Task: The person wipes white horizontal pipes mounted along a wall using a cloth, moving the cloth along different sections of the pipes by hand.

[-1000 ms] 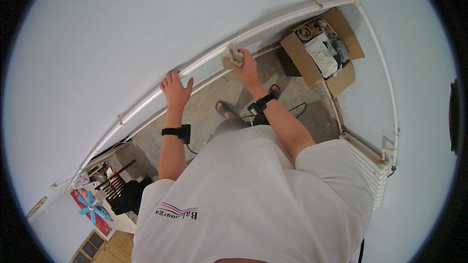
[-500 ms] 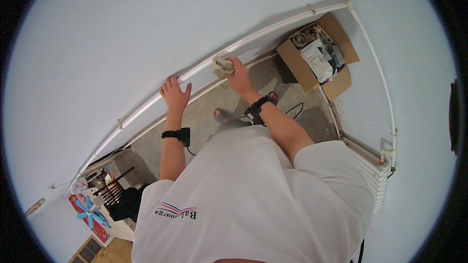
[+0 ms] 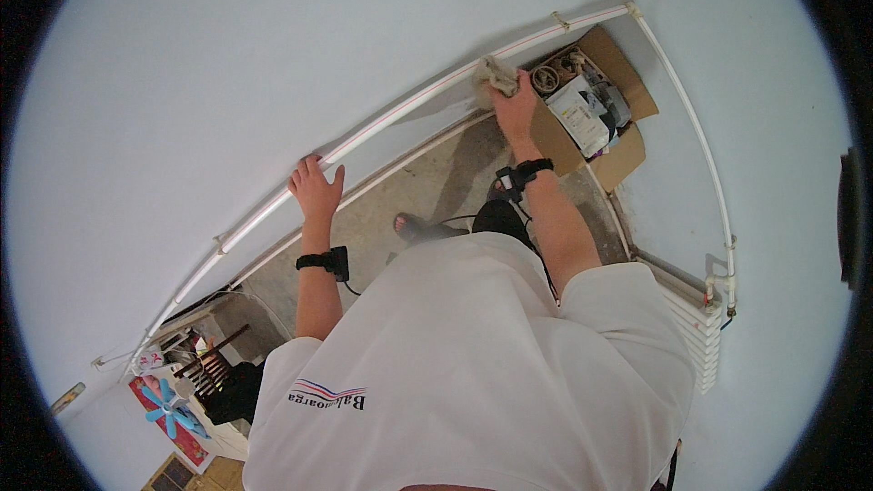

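Rightward, cloth (image 3: 496, 75) near pipe's (image 3: 409, 111) corner end.

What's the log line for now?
left hand: flat on pipe | right hand: pressing cloth to pipe | box: open, by wall corner

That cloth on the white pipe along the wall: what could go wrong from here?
The right hand presses the cloth on the pipe right above an open cardboard box, so loosened dirt, or the cloth itself, could drop in. The left hand leans on the same pipe; hard pushing might strain its wall clips.
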Demonstrator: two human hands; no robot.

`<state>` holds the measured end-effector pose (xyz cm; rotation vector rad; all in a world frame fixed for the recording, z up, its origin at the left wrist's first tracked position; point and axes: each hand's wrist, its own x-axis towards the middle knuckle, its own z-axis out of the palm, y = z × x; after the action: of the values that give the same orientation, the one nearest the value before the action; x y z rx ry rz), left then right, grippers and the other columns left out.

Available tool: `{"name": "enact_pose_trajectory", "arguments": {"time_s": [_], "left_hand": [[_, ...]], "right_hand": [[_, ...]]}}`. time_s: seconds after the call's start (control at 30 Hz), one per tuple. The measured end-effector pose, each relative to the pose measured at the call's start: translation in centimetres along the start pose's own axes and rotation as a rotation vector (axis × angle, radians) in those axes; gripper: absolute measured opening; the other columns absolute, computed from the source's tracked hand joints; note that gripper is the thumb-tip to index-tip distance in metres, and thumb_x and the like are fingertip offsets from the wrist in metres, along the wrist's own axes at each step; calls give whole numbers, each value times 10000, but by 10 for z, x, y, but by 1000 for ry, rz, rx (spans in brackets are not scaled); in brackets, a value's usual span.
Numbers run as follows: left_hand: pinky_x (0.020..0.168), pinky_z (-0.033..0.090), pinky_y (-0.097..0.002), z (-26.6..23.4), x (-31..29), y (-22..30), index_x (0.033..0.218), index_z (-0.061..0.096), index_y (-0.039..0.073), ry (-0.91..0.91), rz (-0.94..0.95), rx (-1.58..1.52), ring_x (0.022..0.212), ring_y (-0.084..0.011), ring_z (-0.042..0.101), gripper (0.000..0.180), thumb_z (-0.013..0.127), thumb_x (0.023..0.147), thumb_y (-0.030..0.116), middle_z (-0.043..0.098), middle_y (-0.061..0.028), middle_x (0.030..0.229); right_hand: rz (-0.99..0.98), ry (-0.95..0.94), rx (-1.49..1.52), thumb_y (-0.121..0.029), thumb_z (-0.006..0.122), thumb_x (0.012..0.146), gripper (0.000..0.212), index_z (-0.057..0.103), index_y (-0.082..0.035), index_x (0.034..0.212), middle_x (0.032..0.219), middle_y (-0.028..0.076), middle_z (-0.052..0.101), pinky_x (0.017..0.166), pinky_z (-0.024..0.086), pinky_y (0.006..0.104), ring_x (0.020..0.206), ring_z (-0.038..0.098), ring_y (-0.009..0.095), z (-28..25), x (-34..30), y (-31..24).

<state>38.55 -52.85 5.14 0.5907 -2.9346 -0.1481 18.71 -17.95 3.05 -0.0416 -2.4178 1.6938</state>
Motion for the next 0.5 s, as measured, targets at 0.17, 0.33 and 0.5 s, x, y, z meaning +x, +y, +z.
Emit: {"name": "enact_pose_trajectory", "arguments": {"time_s": [0.17,0.33,0.5], "left_hand": [[1009,325,-508,4,-1,-2,1159,563,91,49,28,-15,1108,-333,519,525,738,789,420,568,-113,1160],[1012,323,-512,1,-1,-1,1163,564,92,48,33,-22,1117,-338,513,515,737,793,405,560,-116,1172],[1006,327,-514,0,-1,0,1171,563,85,17,11,-19,1119,-345,511,508,728,804,395,563,-129,1162]], "right_hand": [[-114,154,-155,-217,812,755,489,612,-4,1146,1083,177,676,865,506,438,1028,637,353,-36,30,7],[-476,165,-597,-182,819,704,397,674,-41,1045,1067,134,660,937,471,435,1083,583,365,-54,50,-23],[-747,-88,-488,-51,771,694,399,678,-45,1082,1117,140,639,932,475,450,1054,571,349,-49,72,-43]]}}
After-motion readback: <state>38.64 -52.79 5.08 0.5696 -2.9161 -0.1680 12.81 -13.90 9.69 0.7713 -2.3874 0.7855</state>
